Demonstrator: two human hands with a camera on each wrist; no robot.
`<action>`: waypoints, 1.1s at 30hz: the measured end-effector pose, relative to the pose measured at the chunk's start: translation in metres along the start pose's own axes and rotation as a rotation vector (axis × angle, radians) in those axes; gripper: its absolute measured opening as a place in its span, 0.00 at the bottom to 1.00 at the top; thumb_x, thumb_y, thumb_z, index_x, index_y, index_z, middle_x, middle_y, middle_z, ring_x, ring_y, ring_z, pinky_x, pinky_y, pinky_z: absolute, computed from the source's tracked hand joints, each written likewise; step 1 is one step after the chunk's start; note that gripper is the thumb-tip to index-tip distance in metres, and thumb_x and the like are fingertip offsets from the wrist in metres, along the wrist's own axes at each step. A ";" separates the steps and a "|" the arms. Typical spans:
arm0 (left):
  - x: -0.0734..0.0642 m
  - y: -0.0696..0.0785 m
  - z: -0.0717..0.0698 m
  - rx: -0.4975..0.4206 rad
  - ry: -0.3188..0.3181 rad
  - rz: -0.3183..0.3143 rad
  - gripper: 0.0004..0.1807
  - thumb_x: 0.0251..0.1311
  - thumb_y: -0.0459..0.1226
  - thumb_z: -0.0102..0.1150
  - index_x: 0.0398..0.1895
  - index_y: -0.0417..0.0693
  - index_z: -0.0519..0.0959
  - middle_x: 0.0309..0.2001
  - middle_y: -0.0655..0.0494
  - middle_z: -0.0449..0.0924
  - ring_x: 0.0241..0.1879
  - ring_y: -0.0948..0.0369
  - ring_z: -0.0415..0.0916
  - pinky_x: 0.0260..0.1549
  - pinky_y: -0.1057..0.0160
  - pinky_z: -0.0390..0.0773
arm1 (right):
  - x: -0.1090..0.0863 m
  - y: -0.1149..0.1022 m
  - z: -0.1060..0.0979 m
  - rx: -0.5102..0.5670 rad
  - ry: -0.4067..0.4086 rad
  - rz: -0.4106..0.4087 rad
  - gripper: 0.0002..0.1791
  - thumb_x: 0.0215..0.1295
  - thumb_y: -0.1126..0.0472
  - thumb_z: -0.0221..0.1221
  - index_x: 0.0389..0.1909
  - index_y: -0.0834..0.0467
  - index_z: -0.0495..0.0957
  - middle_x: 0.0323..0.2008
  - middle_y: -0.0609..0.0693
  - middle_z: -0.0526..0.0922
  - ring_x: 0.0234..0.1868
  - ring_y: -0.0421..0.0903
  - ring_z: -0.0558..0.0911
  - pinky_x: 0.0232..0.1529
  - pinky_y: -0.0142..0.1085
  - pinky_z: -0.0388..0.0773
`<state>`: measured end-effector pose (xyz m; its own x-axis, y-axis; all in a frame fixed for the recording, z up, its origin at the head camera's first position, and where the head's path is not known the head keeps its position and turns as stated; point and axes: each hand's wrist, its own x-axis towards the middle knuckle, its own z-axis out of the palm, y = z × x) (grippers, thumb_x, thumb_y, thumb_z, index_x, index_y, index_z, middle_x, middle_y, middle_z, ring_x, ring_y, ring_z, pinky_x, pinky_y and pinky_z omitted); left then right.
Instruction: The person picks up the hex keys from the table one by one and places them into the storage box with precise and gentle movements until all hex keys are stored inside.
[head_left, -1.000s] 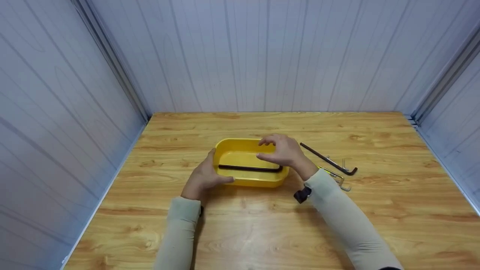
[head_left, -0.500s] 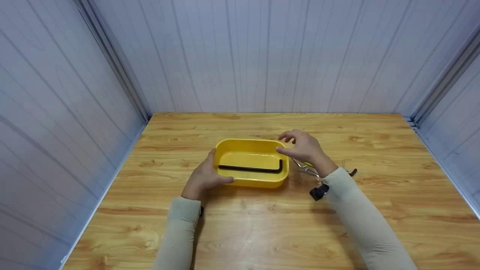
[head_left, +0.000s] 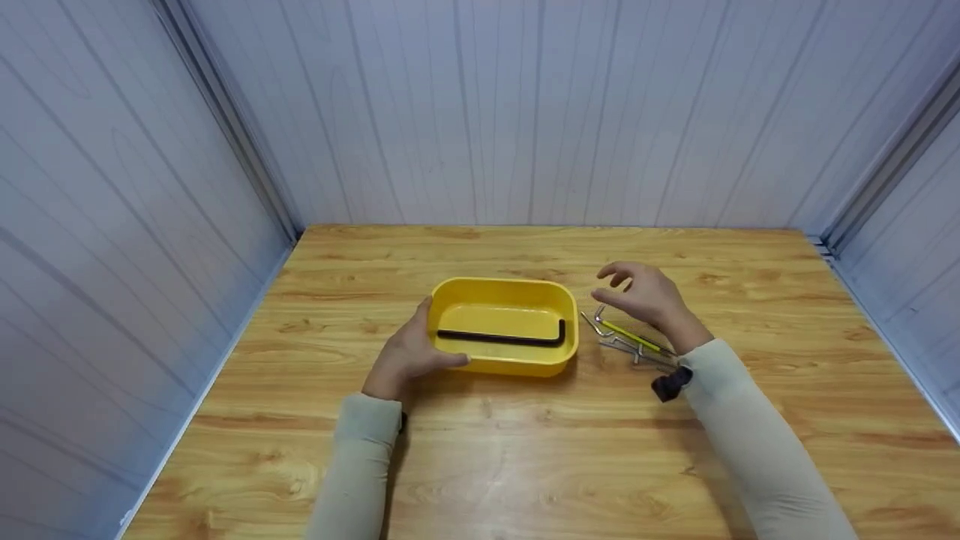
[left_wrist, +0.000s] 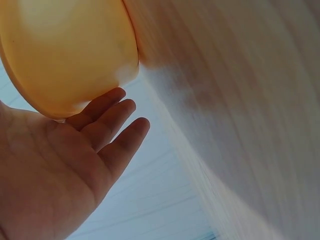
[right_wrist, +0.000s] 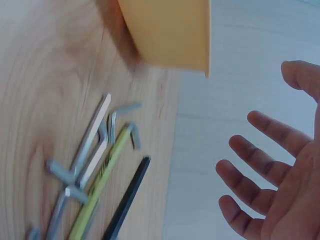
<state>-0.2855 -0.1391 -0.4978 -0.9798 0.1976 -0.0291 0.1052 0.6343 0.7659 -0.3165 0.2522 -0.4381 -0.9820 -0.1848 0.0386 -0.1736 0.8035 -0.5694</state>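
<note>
A yellow plastic box (head_left: 501,366) stands on the wooden table, with one long black hex key (head_left: 501,339) lying in it. My left hand (head_left: 411,351) holds the box's left end, thumb along the front rim and fingers against the outer side. To the right of the box, above the table, my right hand (head_left: 646,294) is raised with loosely bent fingers and nothing in them. Below it lie several silver hex keys (right_wrist: 90,135) and one with a yellow sleeve (right_wrist: 102,175). Another black hex key (right_wrist: 128,197) beside them is mostly hidden in the head view by my right hand and wrist.
Pale panelled walls (head_left: 495,112) enclose the wooden table (head_left: 495,450) at the back and both sides. A dark wrist camera (head_left: 671,384) hangs under my right cuff, close over the hex keys.
My right hand has moved right, from above the box to above the loose hex keys, uncovering the short bend of the black key inside. My left hand and the box have stayed put.
</note>
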 end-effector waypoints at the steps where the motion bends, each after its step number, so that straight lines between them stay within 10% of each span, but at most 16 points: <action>1: 0.000 0.000 0.000 -0.005 -0.001 0.004 0.72 0.25 0.60 0.79 0.76 0.55 0.47 0.67 0.53 0.67 0.60 0.54 0.68 0.65 0.47 0.62 | 0.000 0.003 -0.002 -0.001 0.005 0.013 0.29 0.58 0.34 0.59 0.55 0.47 0.77 0.51 0.57 0.80 0.47 0.56 0.80 0.44 0.52 0.77; 33: 0.000 -0.001 0.001 0.006 0.022 0.031 0.69 0.27 0.60 0.79 0.75 0.55 0.49 0.64 0.52 0.70 0.58 0.52 0.71 0.62 0.49 0.65 | -0.027 0.079 -0.033 -0.183 0.032 0.172 0.25 0.62 0.38 0.56 0.44 0.56 0.80 0.46 0.62 0.81 0.40 0.57 0.80 0.34 0.48 0.75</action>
<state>-0.2850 -0.1386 -0.4991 -0.9797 0.2003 0.0087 0.1362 0.6331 0.7620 -0.3060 0.3394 -0.4568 -0.9996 -0.0207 -0.0185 -0.0113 0.9113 -0.4115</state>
